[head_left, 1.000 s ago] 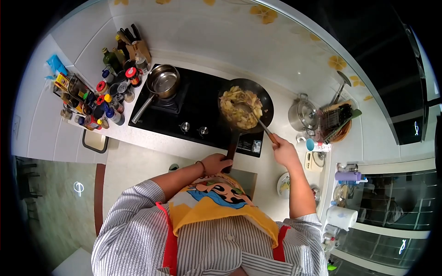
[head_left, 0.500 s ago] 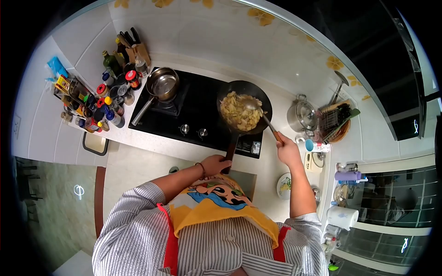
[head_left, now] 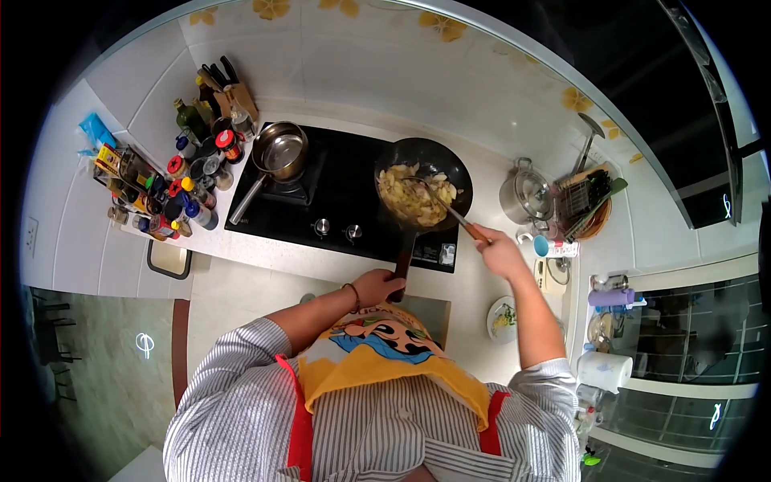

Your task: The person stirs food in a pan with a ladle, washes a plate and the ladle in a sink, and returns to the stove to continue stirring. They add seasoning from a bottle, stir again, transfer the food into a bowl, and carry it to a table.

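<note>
Dark wok (head_left: 456, 173) sits on the right of the black stove (head_left: 345, 189); likely heavy, weight forward. Best hold: far end of its handle (head_left: 405, 259), where left hand (head_left: 376, 287) is wrapped. Right hand (head_left: 503, 253) closed round the grip of a ladle (head_left: 454, 215), probably light, stiff. Food pieces (head_left: 411, 198) look soft, slippery, easily broken. Stove top smooth, pale counter (head_left: 487, 181) around; tiled kitchen, bottles (head_left: 198, 214) crowded left

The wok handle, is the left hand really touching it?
Touching. The head view shows the left hand with its fingers closed over the wok handle, near the end.
</note>
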### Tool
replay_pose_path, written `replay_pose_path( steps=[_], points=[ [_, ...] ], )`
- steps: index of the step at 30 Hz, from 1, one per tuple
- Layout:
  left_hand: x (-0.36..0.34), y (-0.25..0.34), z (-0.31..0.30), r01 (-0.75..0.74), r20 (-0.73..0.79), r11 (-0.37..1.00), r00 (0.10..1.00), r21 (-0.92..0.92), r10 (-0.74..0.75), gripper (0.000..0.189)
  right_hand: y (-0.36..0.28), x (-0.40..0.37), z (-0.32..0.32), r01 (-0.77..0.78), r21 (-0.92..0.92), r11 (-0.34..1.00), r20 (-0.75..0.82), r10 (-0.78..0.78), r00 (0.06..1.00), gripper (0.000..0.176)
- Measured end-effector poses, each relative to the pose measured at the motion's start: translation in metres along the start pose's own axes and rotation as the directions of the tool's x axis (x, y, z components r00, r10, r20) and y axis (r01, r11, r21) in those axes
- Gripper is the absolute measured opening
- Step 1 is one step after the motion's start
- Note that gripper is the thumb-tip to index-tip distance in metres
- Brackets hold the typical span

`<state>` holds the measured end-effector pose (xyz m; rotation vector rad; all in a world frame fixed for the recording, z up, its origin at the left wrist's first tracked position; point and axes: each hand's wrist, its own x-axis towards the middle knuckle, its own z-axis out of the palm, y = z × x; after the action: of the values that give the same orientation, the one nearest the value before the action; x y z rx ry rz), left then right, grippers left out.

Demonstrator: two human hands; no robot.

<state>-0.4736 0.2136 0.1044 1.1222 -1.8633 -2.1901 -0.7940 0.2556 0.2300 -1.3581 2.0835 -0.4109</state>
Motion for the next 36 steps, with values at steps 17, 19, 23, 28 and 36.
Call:
replay_pose_path(
  steps=[17,19,23,28,36],
  points=[
    [0.003,0.006,-0.002,0.035,0.034,0.998,0.999,0.045,-0.037,0.044,-0.003,-0.012,0.025,0.046,-0.277,0.960,-0.136,-0.087,0.987,0.046],
    [-0.001,0.012,-0.001,0.037,0.027,0.999,0.999,0.036,-0.038,0.043,0.000,-0.015,0.022,0.050,-0.124,0.991,-0.113,-0.065,0.992,0.045],
    [0.004,0.002,-0.003,0.034,0.027,0.999,0.999,0.015,-0.034,0.042,0.004,-0.021,-0.012,-0.053,-0.181,0.982,-0.073,0.040,0.997,0.043],
    [0.003,0.004,0.001,0.032,0.037,0.999,0.999,-0.028,-0.031,0.040,-0.010,-0.012,0.023,0.009,-0.079,0.997,-0.147,-0.020,0.989,0.043],
    [-0.002,0.009,-0.001,0.036,0.039,0.997,0.999,-0.073,-0.034,0.042,0.012,-0.014,-0.015,-0.011,-0.101,0.995,-0.259,-0.015,0.966,0.045]
  ],
)
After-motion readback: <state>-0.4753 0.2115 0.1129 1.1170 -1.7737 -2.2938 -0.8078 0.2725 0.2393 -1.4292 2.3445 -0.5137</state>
